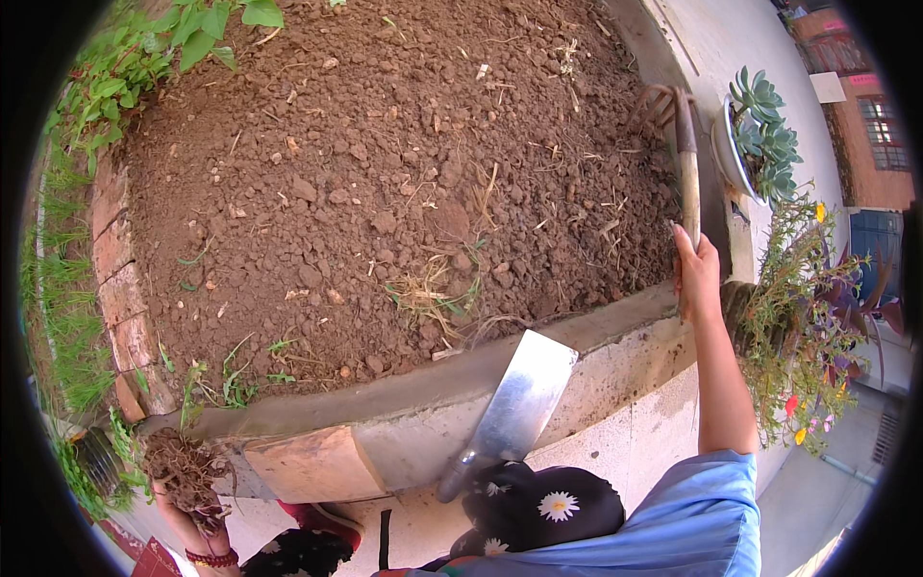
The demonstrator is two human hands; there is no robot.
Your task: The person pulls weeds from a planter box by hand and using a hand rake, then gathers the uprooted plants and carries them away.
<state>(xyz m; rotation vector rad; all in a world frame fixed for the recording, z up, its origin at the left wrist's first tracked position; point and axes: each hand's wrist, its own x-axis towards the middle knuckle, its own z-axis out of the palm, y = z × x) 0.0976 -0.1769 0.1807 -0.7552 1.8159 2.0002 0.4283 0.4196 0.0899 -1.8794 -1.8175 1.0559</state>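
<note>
My right hand (699, 280) grips the wooden handle of a tined cultivator hoe (690, 169). The hoe's rusty prongs rest at the soil's right edge, beside the concrete wall. Low on the left, my left hand (189, 523), with a beaded bracelet at the wrist, holds a clump of dirt-caked roots (177, 461) near the bed's front corner. A cleaver (530, 393) lies across the concrete ledge (425, 389) between my hands, its handle towards me. Before me spreads a garden bed of broken brown soil (324, 195).
A potted succulent (768, 137) stands right of the hoe. Flowering plants (786, 339) grow close to my right forearm. Bricks (122, 288) edge the bed's left side, with leafy plants (115, 94) at the far left. Dry straw (429, 288) lies on the soil.
</note>
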